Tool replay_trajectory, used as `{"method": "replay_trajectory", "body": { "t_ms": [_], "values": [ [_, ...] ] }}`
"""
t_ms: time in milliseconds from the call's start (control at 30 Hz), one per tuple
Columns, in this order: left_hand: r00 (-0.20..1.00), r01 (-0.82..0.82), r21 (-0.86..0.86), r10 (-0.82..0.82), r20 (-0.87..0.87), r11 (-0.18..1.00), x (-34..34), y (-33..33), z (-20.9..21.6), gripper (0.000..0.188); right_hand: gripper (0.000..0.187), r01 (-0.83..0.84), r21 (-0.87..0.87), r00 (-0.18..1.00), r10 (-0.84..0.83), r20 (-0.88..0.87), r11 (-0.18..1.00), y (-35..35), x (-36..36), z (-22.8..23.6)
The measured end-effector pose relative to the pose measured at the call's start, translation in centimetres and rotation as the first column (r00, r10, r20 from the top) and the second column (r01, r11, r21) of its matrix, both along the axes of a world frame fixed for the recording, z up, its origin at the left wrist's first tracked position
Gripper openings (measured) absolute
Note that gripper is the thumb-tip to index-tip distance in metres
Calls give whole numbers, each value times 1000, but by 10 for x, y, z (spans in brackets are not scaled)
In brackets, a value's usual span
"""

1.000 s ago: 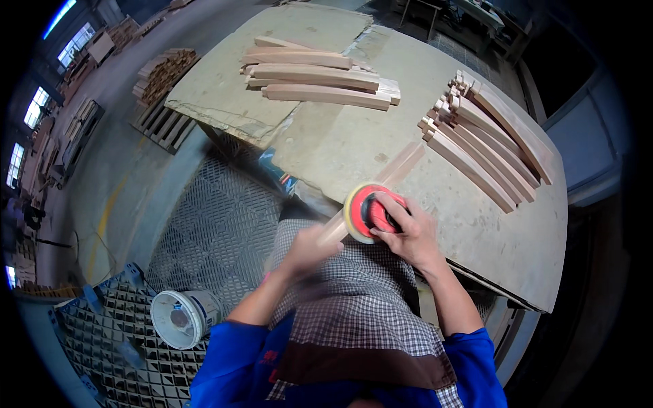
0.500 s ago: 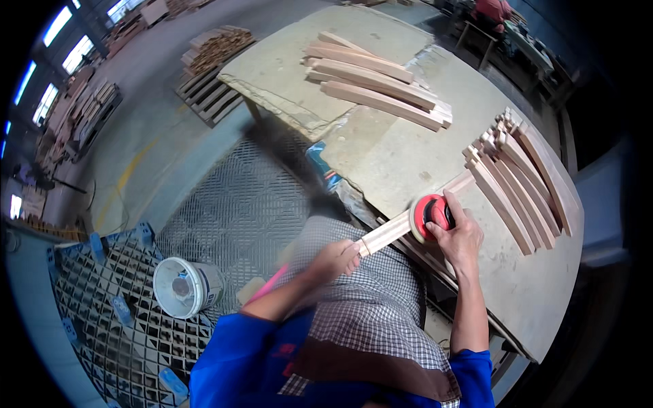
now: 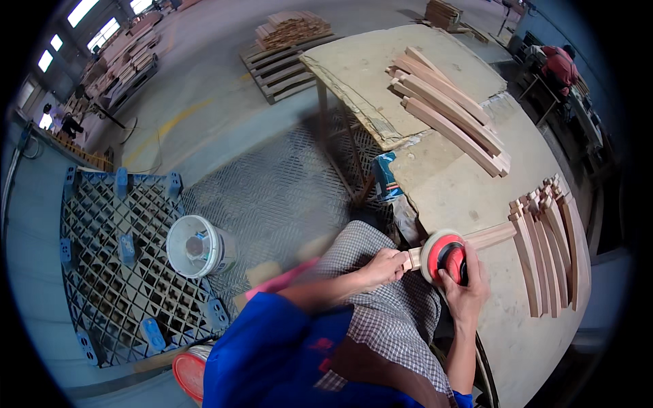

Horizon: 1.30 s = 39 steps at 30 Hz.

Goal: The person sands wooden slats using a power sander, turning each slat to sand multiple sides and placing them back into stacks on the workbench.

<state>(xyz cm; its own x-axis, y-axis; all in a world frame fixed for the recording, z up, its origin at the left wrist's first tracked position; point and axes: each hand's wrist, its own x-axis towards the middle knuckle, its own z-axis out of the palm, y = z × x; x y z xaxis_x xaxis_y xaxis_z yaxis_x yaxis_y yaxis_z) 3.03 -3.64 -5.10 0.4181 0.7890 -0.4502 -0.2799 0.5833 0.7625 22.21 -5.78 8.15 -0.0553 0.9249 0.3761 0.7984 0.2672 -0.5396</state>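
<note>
My left hand (image 3: 386, 266) is closed around the near end of a pale wooden slat (image 3: 494, 235), close to my checked apron. The slat reaches over the table edge, and its far part lies on the worktable (image 3: 462, 204). A red round orbital sander (image 3: 445, 253) with a pale pad sits on the slat, a short way from my left hand. My right hand (image 3: 468, 289) grips the sander's top, thumb and fingers wrapped round it. The pad hides the stretch of slat beneath it.
Curved slats (image 3: 544, 251) stand bunched at the table's right, and more slats (image 3: 449, 109) lie farther back. A white bucket (image 3: 224, 251) is on the floor mat to the left, beside a lattice panel (image 3: 129, 272). Another person (image 3: 559, 68) works at the far right.
The sander has slid along the slat toward my left hand, with my right hand still on it. The whole view has shifted, so the table appears farther right.
</note>
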Motion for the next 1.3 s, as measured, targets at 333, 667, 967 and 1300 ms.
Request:
{"method": "replay_trajectory", "body": {
  "t_ms": [333,667,967,1300],
  "values": [
    [962,-3,-337,94,256,942,2,2,28,17,72,-1,92,1000,2,-10,996,-25,39,-37],
    [995,-62,114,70,-67,991,-7,2,6,24,70,250,-119,964,-235,124,961,5,49,23],
    [982,-34,203,70,-174,978,-2,-2,9,29,72,106,-303,960,-19,278,947,29,-10,47],
    [988,-96,381,135,-78,920,3,-2,5,31,63,-54,-115,974,77,213,992,2,-14,29]
  ]
}}
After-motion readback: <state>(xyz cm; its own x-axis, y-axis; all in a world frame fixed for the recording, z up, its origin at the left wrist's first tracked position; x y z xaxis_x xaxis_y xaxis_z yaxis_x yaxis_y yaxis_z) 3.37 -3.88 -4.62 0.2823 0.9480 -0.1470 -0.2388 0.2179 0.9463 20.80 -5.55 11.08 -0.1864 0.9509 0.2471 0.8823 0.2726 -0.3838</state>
